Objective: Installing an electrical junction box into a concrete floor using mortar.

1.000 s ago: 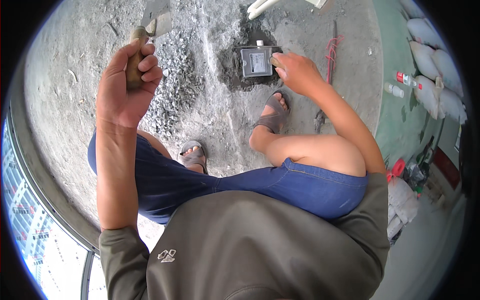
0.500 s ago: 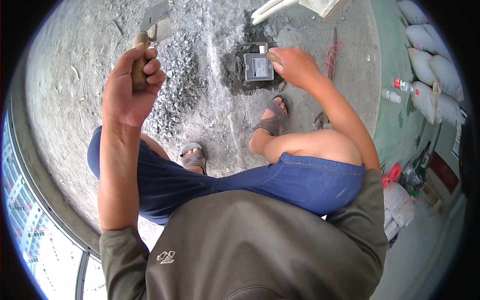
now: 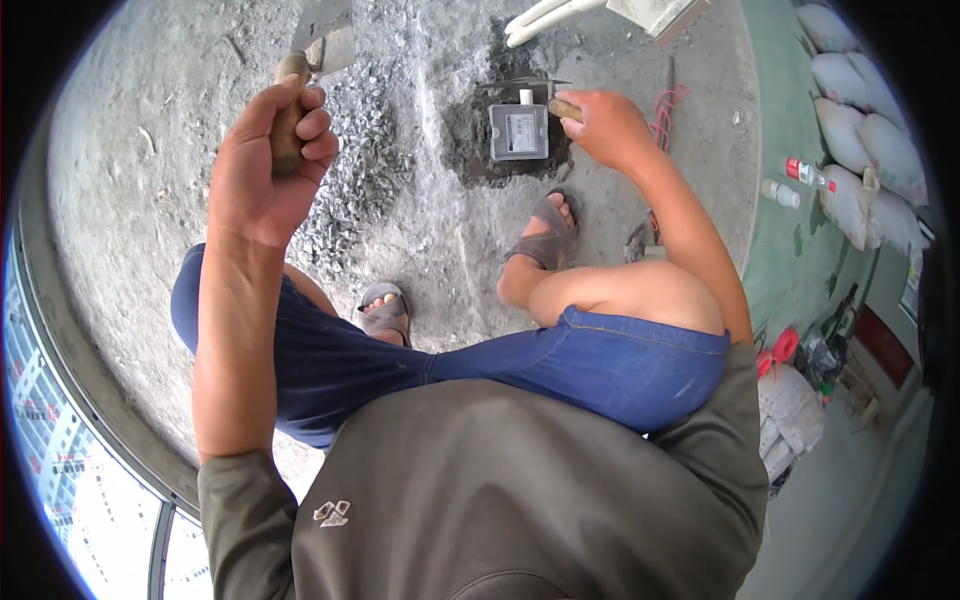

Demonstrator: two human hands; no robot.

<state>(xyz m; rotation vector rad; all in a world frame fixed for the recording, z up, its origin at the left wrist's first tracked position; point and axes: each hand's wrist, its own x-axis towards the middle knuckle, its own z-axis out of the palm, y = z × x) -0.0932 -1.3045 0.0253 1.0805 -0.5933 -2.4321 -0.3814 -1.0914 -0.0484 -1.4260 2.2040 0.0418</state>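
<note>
My left hand (image 3: 265,165) is wrapped round the wooden handle (image 3: 288,125) of a trowel, whose flat grey metal blade (image 3: 328,35) reaches toward the top edge. In my right hand (image 3: 610,125) is the short wooden handle (image 3: 566,108) of a second trowel. Its thin metal blade (image 3: 525,82) shows nearly edge-on, just beyond a grey box. That square box (image 3: 518,143) has a clear-looking lid and a white label, and sits in a patch of dark wet mortar (image 3: 470,135). A short white pipe end (image 3: 526,97) stands at the box's far side.
Loose gravel (image 3: 355,160) lies between my hands on the rough concrete floor. White pipes (image 3: 550,18) are at the far side. Pink cord (image 3: 665,110) lies beyond my right wrist. Filled sacks (image 3: 850,85) and bottles (image 3: 800,172) are at the right. My sandalled feet are near the box.
My right hand has moved slightly right, and its trowel blade has turned and shifted to the far right of the box. My left hand has shifted a little right with its trowel.
</note>
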